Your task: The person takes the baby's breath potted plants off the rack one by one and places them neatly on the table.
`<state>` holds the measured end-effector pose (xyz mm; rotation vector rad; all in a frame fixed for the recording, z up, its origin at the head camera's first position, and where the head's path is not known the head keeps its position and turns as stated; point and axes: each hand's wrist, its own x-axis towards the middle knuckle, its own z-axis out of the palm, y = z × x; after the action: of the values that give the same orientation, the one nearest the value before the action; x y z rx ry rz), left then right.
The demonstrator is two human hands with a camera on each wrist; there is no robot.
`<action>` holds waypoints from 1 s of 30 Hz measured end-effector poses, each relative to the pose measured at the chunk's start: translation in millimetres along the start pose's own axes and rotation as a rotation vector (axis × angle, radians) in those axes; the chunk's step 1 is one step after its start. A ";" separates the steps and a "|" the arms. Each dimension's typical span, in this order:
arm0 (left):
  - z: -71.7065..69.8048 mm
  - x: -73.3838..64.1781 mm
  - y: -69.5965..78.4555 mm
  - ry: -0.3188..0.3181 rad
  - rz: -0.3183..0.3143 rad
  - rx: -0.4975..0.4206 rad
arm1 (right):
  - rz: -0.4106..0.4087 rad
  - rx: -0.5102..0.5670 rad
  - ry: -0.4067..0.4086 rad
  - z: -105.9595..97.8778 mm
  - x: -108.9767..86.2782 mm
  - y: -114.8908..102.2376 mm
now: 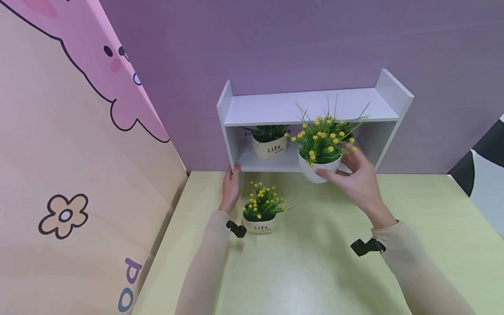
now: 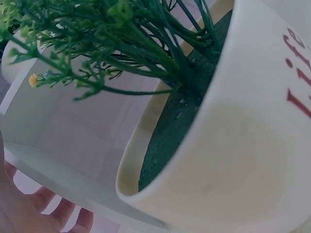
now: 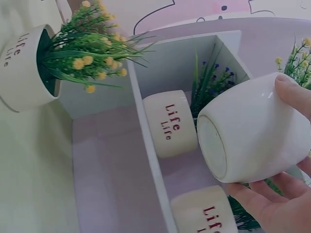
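Note:
My right hand (image 1: pixel 358 179) grips a white flowerpot (image 3: pixel 257 126) with yellow flowers (image 1: pixel 323 138), thumb on one side and fingers on the other. The pot is raised in front of the white shelf (image 1: pixel 307 105), at its lower compartment. My left hand (image 1: pixel 231 188) holds the bottom of the shelf's left side panel; its fingers (image 2: pixel 63 211) show past the panel edge. A cream "Life" pot with blue flowers (image 1: pixel 271 146) stands inside the lower compartment. Another "Life" pot (image 3: pixel 206 211) stands beside it, hidden behind the held pot in the head view.
A cream "Life" pot with yellow flowers (image 1: pixel 260 224) stands on the pale table (image 1: pixel 299 271), close to my left wrist. A purple wall (image 1: pixel 295 48) rises behind the shelf, and a printed panel (image 1: pixel 59 153) borders the left. Black and white shapes (image 1: pixel 488 162) lie beyond the table's right edge.

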<state>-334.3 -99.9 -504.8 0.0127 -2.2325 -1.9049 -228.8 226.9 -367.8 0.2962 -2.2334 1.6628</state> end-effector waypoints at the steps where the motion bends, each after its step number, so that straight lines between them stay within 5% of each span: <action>1: 0.0 0.2 0.0 0.000 -0.002 0.000 | -0.001 0.000 -0.003 0.8 -1.2 1.4; 30: -0.6 2.1 -0.9 0.007 -0.013 0.000 | 0.087 -0.001 -0.036 18.1 -24.3 32.7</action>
<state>-336.4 -101.0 -505.2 0.0335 -2.2327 -1.9089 -220.9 218.3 -410.8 0.2341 -2.3041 1.7131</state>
